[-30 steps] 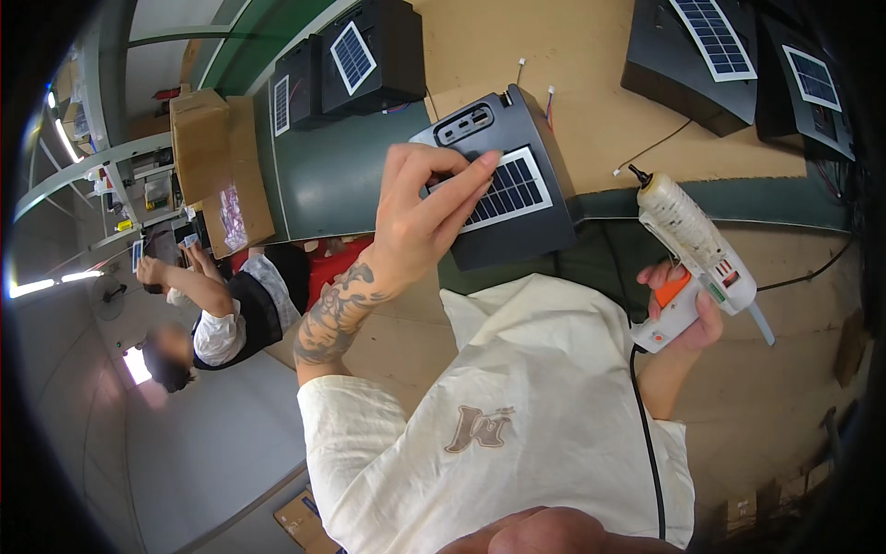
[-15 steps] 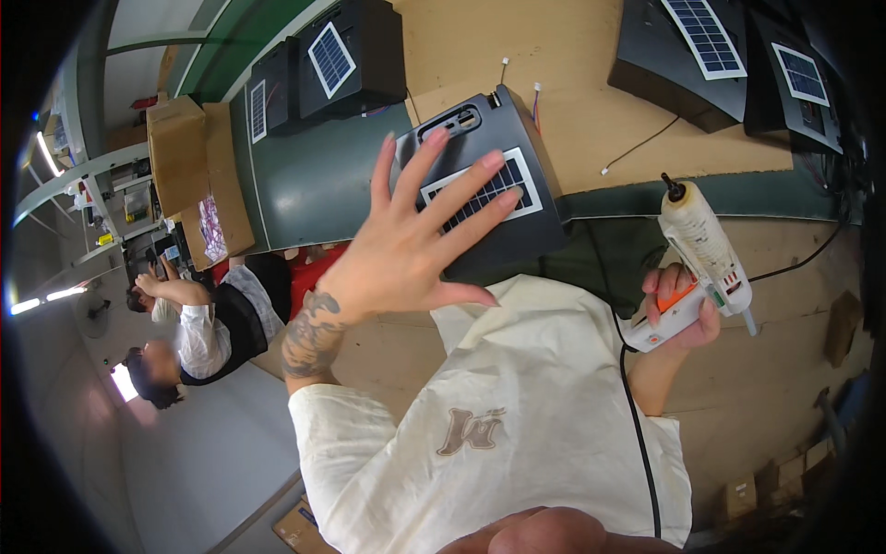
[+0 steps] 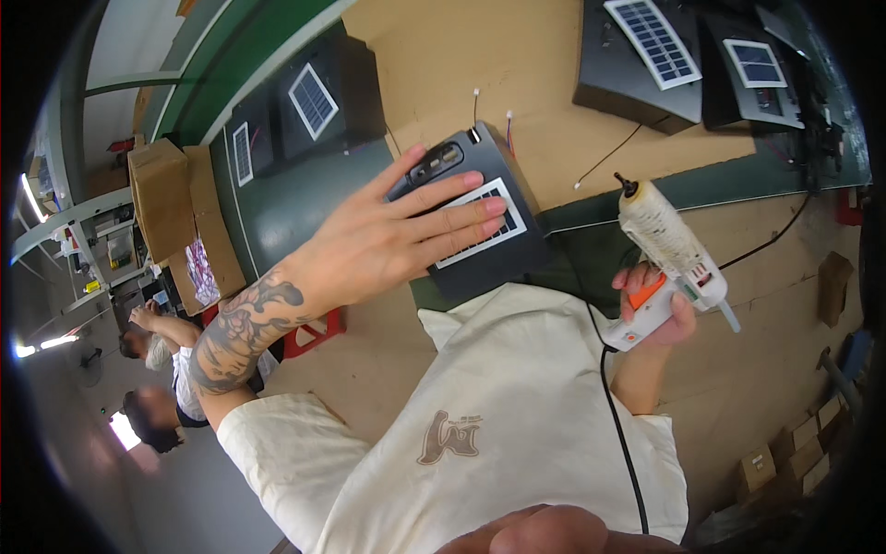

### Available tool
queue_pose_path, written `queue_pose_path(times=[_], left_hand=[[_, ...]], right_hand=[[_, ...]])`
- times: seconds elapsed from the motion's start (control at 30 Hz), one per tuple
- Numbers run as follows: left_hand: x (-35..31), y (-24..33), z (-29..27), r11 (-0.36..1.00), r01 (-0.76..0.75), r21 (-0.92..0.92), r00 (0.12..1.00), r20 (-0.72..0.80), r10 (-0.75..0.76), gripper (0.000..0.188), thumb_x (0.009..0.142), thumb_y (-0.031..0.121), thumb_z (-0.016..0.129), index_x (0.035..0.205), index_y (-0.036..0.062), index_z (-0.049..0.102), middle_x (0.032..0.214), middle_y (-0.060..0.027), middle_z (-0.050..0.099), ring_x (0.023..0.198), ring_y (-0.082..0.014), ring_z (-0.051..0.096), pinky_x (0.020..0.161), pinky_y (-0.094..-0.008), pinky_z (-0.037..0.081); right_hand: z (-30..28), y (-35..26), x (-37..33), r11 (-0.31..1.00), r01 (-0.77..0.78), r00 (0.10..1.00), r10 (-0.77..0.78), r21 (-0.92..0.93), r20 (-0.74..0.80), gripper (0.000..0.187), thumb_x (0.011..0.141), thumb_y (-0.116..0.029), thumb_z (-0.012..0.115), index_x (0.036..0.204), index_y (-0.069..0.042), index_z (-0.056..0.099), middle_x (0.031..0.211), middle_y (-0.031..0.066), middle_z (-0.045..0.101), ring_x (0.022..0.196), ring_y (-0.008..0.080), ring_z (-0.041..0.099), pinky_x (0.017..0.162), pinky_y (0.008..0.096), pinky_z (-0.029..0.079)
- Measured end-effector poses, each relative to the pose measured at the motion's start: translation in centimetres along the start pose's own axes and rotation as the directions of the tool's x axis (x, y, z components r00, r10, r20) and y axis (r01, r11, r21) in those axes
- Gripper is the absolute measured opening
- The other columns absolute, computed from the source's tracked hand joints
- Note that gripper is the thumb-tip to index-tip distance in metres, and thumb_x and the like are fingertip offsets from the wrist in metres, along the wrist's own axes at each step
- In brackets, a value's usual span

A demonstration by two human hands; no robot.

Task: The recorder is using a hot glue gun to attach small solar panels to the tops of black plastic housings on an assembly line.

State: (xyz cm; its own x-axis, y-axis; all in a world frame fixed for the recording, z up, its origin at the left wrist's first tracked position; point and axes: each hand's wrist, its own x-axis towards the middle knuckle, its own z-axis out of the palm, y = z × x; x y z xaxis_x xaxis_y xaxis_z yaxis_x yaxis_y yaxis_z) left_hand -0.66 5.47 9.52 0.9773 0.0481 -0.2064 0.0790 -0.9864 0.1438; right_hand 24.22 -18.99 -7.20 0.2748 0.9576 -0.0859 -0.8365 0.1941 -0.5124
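Note:
My left hand (image 3: 383, 231) lies with its fingers stretched out across a small white-framed solar panel (image 3: 482, 246). That panel sits on the upper face of a black plastic box (image 3: 498, 271), which has a recessed socket area near its far end. Part of the panel is hidden under my fingers. In my right hand (image 3: 680, 319), off to the right of the box, is a white hot glue gun (image 3: 666, 235) with an orange trigger. Its dark nozzle points up and away from me, and a glue stick pokes out of its rear.
More black boxes with solar panels stand at the back left (image 3: 340, 88) and back right (image 3: 637, 69). Brown cardboard (image 3: 443, 55) covers part of the green table (image 3: 300, 180). Loose wires lie on it. A black cord hangs along my shirt. Other people (image 3: 166, 406) are at the left.
My left hand has come down onto the panel, its fingers closer together than before. The glue gun stays in my right hand. The whole view has shifted slightly.

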Motion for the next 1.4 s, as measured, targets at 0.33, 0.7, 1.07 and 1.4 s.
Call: queue_pose_path(times=[0.33, 0.7, 1.07, 1.4], left_hand=[[4.7, -6.5, -1.3, 0.911, -0.409, 0.046, 0.882, 0.276, 0.382, 0.1, 0.058, 0.038, 0.082, 0.146, 0.041, 0.035, 0.157, 0.0009, 0.027, 0.145, -0.031, 0.023, 0.118, -0.0506, 0.023], [4.7, -6.3, 1.9, 0.905, -0.324, -0.277, 0.943, -0.176, 0.284, 0.083, 0.06, 0.041, 0.083, 0.136, 0.0251, 0.054, 0.147, -0.0219, 0.034, 0.121, -0.0424, 0.041, 0.105, -0.0549, 0.034], [4.1, -2.7, 4.1, 0.923, 0.335, -0.191, 0.846, -0.37, -0.383, 0.094, 0.065, 0.045, 0.083, 0.141, 0.0079, 0.043, 0.145, -0.0271, 0.032, 0.126, -0.0468, 0.037, 0.099, -0.0586, 0.036], [2.2, -3.5, 5.6, 0.968, 0.104, -0.229, 0.925, -0.336, -0.179, 0.072, 0.072, 0.036, 0.08, 0.136, 0.0147, 0.054, 0.145, -0.0058, 0.045, 0.137, -0.0292, 0.038, 0.113, -0.056, 0.025]], right_hand=[[-0.6, 0.3, 0.2, 0.983, 0.143, 0.989, -0.146, -0.117, -0.023, 0.043, 0.082, -0.033, 0.057, 0.101, 0.006, 0.057, 0.087, 0.0235, 0.06, 0.047, 0.0249, 0.056, 0.083, 0.0402, 0.05], [-1.6, 1.5, -0.7, 0.987, 0.162, 0.979, -0.161, -0.005, -0.127, 0.037, 0.078, -0.03, 0.063, 0.096, 0.002, 0.057, 0.085, 0.0205, 0.057, 0.088, 0.0351, 0.059, 0.045, 0.033, 0.052], [1.6, -0.3, 3.8, 0.991, 0.095, 0.959, -0.117, 0.096, 0.257, 0.028, 0.078, -0.021, 0.064, 0.094, 0.0, 0.057, 0.086, 0.0131, 0.056, 0.095, 0.0311, 0.053, 0.055, 0.0329, 0.054], [0.8, 0.9, 2.0, 0.997, 0.072, 0.989, -0.071, -0.002, 0.133, 0.029, 0.075, -0.023, 0.065, 0.09, 0.0, 0.055, 0.081, 0.0135, 0.055, 0.087, 0.0301, 0.053, 0.05, 0.0313, 0.052]])
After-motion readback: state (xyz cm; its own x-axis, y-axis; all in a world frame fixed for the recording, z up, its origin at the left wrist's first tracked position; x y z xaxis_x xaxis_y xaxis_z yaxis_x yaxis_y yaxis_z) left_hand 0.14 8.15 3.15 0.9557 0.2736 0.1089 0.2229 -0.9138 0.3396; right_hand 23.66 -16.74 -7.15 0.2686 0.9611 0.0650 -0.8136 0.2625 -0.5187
